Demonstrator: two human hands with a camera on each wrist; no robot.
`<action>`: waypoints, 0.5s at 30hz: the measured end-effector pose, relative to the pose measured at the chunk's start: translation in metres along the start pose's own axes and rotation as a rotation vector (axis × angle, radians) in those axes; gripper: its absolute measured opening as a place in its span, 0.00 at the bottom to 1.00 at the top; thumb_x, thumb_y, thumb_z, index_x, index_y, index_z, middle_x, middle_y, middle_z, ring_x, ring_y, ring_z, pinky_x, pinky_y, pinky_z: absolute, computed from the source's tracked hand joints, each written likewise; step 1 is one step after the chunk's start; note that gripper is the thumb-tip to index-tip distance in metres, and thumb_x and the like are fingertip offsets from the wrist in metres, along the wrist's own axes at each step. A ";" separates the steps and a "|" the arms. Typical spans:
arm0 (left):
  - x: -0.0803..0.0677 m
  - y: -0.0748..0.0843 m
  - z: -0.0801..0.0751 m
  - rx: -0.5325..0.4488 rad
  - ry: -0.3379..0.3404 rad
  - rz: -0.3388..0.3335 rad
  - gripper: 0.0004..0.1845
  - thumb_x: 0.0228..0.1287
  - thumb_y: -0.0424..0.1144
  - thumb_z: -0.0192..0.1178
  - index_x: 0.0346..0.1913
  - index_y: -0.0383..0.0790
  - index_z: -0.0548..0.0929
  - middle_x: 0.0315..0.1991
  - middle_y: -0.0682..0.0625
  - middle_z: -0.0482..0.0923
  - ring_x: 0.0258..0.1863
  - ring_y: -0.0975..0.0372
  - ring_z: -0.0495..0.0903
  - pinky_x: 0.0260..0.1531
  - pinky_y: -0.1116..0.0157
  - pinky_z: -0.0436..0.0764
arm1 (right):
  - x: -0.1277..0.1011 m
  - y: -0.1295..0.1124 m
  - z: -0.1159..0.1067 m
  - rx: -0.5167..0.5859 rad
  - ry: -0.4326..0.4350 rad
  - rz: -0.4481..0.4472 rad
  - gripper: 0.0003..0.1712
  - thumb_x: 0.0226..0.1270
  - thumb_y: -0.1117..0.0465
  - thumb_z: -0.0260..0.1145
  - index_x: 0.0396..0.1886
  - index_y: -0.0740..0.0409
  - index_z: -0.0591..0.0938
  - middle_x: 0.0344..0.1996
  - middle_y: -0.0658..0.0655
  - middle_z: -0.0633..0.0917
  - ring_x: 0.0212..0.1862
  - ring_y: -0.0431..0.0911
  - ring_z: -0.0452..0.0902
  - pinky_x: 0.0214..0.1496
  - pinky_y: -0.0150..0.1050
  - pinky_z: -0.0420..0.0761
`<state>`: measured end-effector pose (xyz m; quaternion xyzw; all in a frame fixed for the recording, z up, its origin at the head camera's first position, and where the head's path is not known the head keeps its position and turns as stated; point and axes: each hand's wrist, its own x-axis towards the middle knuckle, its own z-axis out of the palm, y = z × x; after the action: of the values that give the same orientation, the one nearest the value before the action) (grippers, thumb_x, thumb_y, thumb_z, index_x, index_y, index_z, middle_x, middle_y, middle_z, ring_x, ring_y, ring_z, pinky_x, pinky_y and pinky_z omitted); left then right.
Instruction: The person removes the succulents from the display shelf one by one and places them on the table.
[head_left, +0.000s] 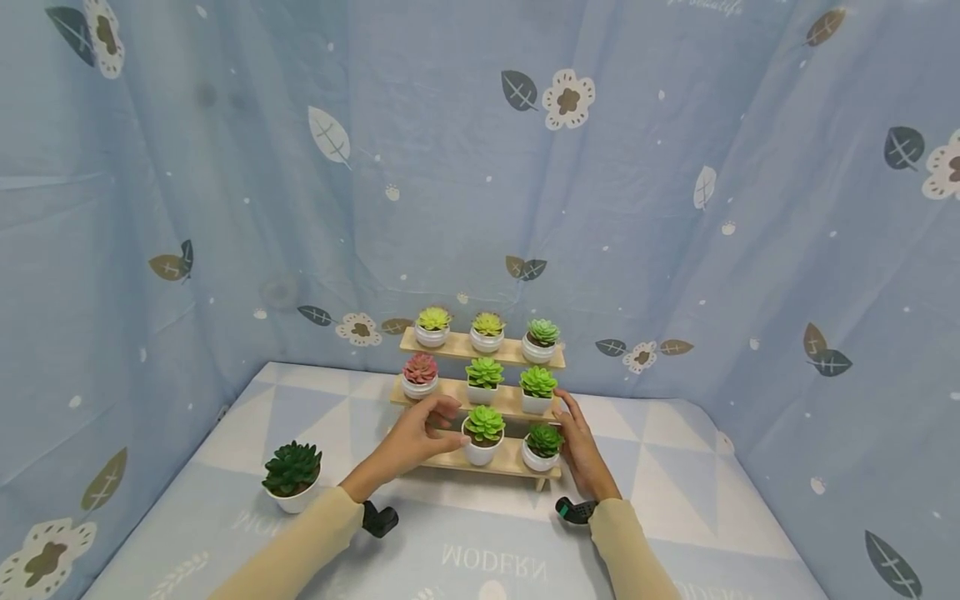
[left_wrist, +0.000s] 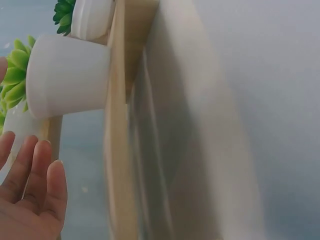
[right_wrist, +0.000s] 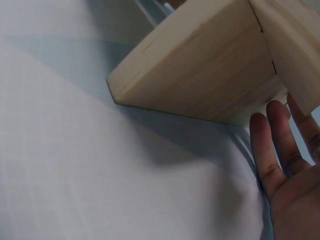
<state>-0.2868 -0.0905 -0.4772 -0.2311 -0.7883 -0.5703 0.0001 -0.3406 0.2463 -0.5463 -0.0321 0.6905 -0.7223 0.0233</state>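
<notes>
Blue cloth printed with leaves and flowers [head_left: 480, 167] hangs on all sides as a backdrop, and the counter [head_left: 675, 500] beneath wears a pale blue and white cover with triangle shapes and lettering. At the back centre of the counter stands a three-step wooden stand [head_left: 480, 404], each step carrying small white pots of succulents: three on the top step, three on the middle one with a pink plant at its left end, and two on the lowest. The left hand [head_left: 420, 437] sits at the left end of the lowest step, fingers loosely spread and relaxed, thumb and fingertips just beside the light green succulent pot [head_left: 483, 437] that stands on that step; whether they touch it I cannot tell. In the left wrist view the fingers are straight, close under that pot [left_wrist: 67, 80]. The right hand [head_left: 581, 450] lies open with straight fingers against the right end of the stand, beside the dark green pot [head_left: 542, 447]. A lone dark green succulent in a white pot [head_left: 292, 477] stands well apart on the left of the counter.
</notes>
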 end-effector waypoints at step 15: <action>0.006 -0.011 0.018 0.041 -0.031 -0.049 0.36 0.60 0.52 0.76 0.69 0.45 0.75 0.55 0.49 0.77 0.50 0.56 0.79 0.47 0.58 0.80 | 0.000 -0.004 0.000 -0.009 -0.015 0.005 0.31 0.80 0.40 0.57 0.78 0.31 0.62 0.71 0.58 0.67 0.61 0.53 0.73 0.68 0.58 0.64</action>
<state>-0.2915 -0.0743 -0.4917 -0.2204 -0.8050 -0.5504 -0.0213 -0.3405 0.2465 -0.5419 -0.0358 0.6935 -0.7190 0.0300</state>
